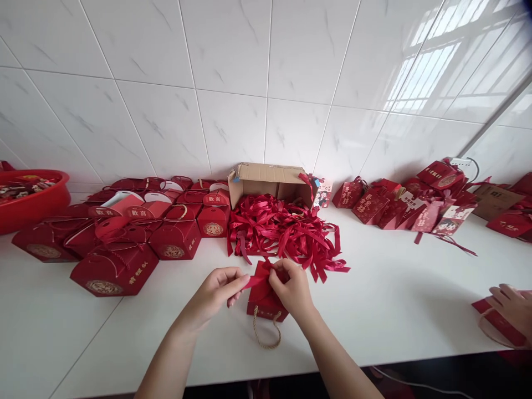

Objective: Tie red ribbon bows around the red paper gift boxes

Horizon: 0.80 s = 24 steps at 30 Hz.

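Observation:
A small red gift box with a tan rope handle stands on the white table right in front of me. A red ribbon runs across its top. My left hand pinches the ribbon's left end, fingers closed. My right hand grips the ribbon at the box's top right, fingers closed too. Just behind the box lies a heap of loose red ribbons.
An open cardboard box lies behind the ribbon heap. Several red gift boxes crowd the left, next to a red basin. More red boxes sit far right. Another person's hand rests on a red box at the right edge.

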Motion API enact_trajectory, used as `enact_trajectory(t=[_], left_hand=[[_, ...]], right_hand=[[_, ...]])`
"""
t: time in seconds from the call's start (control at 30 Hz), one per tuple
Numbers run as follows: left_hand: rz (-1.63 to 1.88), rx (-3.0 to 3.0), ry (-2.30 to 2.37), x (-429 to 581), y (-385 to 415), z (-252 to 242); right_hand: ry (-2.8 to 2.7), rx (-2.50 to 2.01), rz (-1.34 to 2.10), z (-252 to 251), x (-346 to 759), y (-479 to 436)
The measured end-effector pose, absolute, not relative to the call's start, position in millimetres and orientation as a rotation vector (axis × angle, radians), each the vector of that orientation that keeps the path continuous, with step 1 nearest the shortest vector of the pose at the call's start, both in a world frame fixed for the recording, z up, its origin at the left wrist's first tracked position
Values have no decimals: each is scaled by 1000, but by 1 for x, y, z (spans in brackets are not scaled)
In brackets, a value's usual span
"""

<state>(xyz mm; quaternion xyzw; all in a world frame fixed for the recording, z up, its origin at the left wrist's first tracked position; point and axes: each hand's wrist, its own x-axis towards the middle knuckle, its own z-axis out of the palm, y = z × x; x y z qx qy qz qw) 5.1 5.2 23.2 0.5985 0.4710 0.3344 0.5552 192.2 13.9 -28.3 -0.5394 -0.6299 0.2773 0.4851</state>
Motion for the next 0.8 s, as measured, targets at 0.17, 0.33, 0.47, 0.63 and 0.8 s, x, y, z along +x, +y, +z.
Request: enact_trajectory(t=[0.17,0.33,0.47,0.63,0.8], left_hand=[[830,1568,938,34,12,58],[759,1752,802,59,41,54],[949,1837,966,48,46,32],[896,2060,1151,26,31,4],[1040,2018,1129,24,26,-15]], right_hand=[[-1780,-1202,548,-24,197,8],[-1891,-1161,499,-25,202,6],[-1800,-1160,574,-26,201,10],[-1779,-1089,669,-24,203,12],[-1477,-1122,866,-29,198,12]])
